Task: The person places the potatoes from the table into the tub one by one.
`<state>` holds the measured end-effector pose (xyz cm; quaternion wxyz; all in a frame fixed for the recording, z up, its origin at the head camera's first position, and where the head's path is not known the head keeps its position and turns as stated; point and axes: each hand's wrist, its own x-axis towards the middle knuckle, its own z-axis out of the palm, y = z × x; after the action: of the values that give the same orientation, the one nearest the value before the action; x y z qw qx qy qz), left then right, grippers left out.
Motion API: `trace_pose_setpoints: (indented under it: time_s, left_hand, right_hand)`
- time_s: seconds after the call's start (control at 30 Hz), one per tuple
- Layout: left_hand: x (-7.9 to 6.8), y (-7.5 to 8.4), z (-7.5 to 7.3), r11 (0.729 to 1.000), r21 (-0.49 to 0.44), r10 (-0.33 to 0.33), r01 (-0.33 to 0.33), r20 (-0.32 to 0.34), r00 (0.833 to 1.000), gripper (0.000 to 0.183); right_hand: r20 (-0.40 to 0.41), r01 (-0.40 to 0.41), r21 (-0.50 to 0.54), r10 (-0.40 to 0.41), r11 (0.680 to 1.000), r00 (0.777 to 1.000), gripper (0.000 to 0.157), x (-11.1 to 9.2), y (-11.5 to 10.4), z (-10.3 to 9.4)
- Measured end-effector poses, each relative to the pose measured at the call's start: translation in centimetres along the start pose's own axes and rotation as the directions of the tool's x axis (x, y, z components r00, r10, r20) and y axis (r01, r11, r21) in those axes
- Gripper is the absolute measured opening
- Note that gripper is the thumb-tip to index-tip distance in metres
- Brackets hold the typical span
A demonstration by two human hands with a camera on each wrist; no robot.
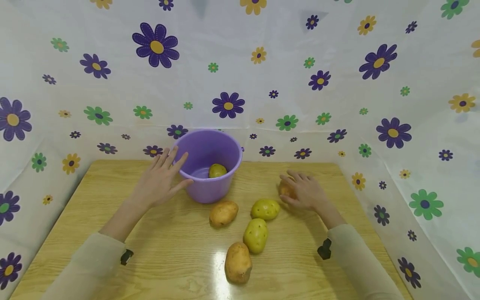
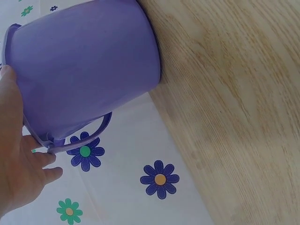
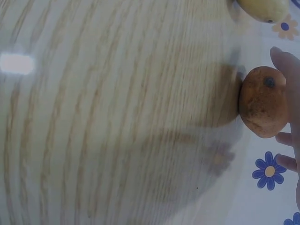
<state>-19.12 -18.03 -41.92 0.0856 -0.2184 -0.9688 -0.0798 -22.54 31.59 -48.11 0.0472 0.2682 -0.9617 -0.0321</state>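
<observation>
A purple bucket [image 1: 210, 191] stands upright at the back, with a yellow-green potato [image 1: 217, 170] inside it. My left hand [image 1: 159, 177] touches the bucket's rim on its left side, thumb at the front, fingers spread. The left wrist view shows that thumb on the rim and the other fingers beside the bucket handle [image 2: 86, 144]. Over at the right, my right hand [image 1: 305, 191] holds a brown potato [image 3: 264, 102] on the table, its fingers and thumb around it; the hand partly covers this potato in the head view.
Two brown potatoes, one near the bucket [image 1: 223, 213] and one at the front [image 1: 238, 262], lie on the wooden table [image 1: 168, 250]. Two yellow-green potatoes, an upper one [image 1: 265, 209] and a lower one [image 1: 256, 236], lie between the hands. A flowered sheet [image 1: 285, 83] surrounds the table.
</observation>
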Motion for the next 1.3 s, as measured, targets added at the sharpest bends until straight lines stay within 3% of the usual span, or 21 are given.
trace_pose_setpoints:
  time_s: [0.67, 1.3]
  left_hand:
    - [-0.1, -0.2, 0.3, 1.0, -0.021, -0.003, 0.003, -0.009, 1.0, 0.086]
    - [0.0, -0.2, 0.3, 0.999, -0.035, -0.005, 0.005, 0.003, 1.0, 0.085]
  right_hand:
    - [0.047, -0.012, -0.012, 0.013, 1.0, 0.999, 0.076, 0.3, -0.1, 1.5]
    - [0.045, -0.001, -0.035, 0.002, 0.999, 0.999, 0.07, 0.4, -0.4, 1.0]
